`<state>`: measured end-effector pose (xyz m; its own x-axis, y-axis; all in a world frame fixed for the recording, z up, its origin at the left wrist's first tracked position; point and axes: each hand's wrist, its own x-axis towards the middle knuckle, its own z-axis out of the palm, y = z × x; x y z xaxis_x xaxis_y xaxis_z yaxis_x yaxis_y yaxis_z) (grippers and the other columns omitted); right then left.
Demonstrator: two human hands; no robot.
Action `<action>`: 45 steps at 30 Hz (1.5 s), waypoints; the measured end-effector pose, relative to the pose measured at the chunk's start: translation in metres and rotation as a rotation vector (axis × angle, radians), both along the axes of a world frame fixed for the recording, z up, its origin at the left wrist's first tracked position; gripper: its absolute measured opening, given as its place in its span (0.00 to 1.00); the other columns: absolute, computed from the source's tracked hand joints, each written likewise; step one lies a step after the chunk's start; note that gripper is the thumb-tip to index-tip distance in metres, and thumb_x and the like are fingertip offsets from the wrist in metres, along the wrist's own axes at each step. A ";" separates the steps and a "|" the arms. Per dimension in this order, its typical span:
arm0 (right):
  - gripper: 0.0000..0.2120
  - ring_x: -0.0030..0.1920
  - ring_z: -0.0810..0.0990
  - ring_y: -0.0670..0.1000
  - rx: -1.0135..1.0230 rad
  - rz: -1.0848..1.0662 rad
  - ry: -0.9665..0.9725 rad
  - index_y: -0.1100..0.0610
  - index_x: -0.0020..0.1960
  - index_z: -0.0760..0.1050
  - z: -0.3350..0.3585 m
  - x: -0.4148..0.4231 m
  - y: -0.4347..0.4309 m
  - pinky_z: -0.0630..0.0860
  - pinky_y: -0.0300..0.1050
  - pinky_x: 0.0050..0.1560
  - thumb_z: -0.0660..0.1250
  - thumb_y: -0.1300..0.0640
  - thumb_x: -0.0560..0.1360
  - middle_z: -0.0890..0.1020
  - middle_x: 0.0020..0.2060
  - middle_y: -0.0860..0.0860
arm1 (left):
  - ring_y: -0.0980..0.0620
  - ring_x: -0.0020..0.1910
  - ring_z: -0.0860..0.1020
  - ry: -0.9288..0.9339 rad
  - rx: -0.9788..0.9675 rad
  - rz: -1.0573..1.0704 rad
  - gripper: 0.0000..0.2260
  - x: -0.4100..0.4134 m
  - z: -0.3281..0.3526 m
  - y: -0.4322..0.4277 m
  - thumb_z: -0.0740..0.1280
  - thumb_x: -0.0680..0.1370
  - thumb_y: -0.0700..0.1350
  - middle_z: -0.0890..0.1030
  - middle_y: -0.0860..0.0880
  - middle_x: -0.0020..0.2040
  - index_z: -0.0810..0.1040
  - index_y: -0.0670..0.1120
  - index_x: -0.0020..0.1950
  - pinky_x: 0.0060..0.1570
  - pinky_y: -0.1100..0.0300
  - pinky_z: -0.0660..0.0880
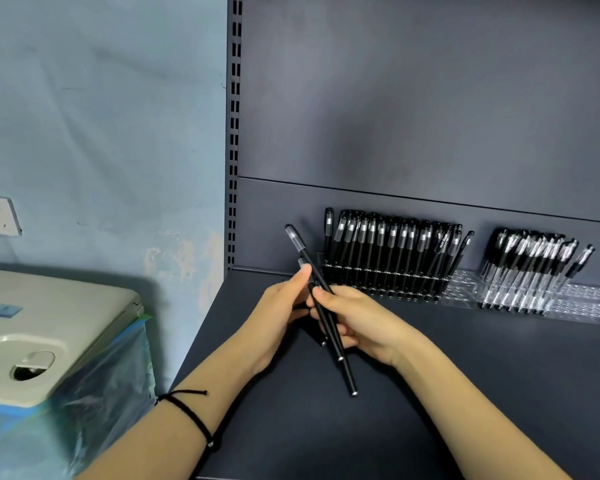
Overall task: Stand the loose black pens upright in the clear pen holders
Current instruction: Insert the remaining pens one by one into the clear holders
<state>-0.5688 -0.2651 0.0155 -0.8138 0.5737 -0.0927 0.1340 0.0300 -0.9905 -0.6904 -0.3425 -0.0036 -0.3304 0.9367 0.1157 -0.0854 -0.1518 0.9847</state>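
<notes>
Left hand (278, 313) and right hand (361, 320) fingers clasp loose black pens (347, 372) (behind: left holder (381, 271) packed, right holder (589, 306) part-filled).

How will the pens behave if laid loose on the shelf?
The pens look stiff: they jut straight past the right hand. Being slim and round, they would probably roll on the flat shelf. They are probably light too, being so thin.

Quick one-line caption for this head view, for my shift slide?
Over the dark shelf, the left hand and right hand grip loose black pens before clear pen holders stocked with upright pens.
</notes>
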 end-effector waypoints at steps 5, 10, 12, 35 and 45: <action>0.12 0.28 0.60 0.44 0.070 0.065 -0.005 0.56 0.50 0.75 -0.004 -0.007 -0.013 0.55 0.35 0.23 0.58 0.50 0.82 0.68 0.30 0.46 | 0.43 0.43 0.82 -0.225 0.005 -0.090 0.20 -0.007 -0.001 0.000 0.63 0.78 0.56 0.78 0.40 0.53 0.82 0.42 0.58 0.48 0.50 0.80; 0.13 0.25 0.63 0.42 -0.003 0.046 0.121 0.58 0.43 0.71 -0.003 -0.004 -0.011 0.57 0.36 0.24 0.57 0.53 0.83 0.71 0.28 0.44 | 0.40 0.46 0.76 -0.203 0.073 -0.110 0.17 -0.008 -0.004 0.001 0.62 0.80 0.52 0.79 0.39 0.45 0.82 0.42 0.59 0.63 0.40 0.73; 0.13 0.25 0.63 0.42 0.001 0.037 0.136 0.58 0.42 0.71 -0.003 -0.005 -0.011 0.58 0.36 0.25 0.57 0.53 0.83 0.72 0.28 0.44 | 0.41 0.44 0.73 -0.220 0.081 -0.101 0.16 -0.009 -0.005 0.001 0.63 0.80 0.50 0.76 0.39 0.42 0.83 0.42 0.58 0.62 0.42 0.72; 0.23 0.24 0.69 0.44 0.347 -0.016 -0.098 0.62 0.48 0.78 0.000 -0.002 -0.008 0.63 0.36 0.24 0.57 0.42 0.80 0.78 0.29 0.48 | 0.50 0.42 0.85 -0.730 0.267 0.194 0.11 -0.023 0.003 0.000 0.58 0.83 0.47 0.86 0.46 0.41 0.75 0.41 0.50 0.42 0.56 0.83; 0.35 0.62 0.70 0.49 0.870 -0.304 -0.646 0.52 0.65 0.71 -0.019 0.003 0.014 0.74 0.48 0.57 0.70 0.32 0.67 0.74 0.56 0.46 | 0.59 0.20 0.62 -0.665 0.119 0.245 0.11 -0.022 -0.001 -0.002 0.65 0.79 0.51 0.66 0.53 0.26 0.75 0.44 0.46 0.20 0.68 0.61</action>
<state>-0.5660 -0.2508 -0.0039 -0.5735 0.8151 0.0820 0.7339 0.5556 -0.3907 -0.7124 -0.3444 -0.0046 -0.5659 0.8199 -0.0863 -0.6113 -0.3470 0.7113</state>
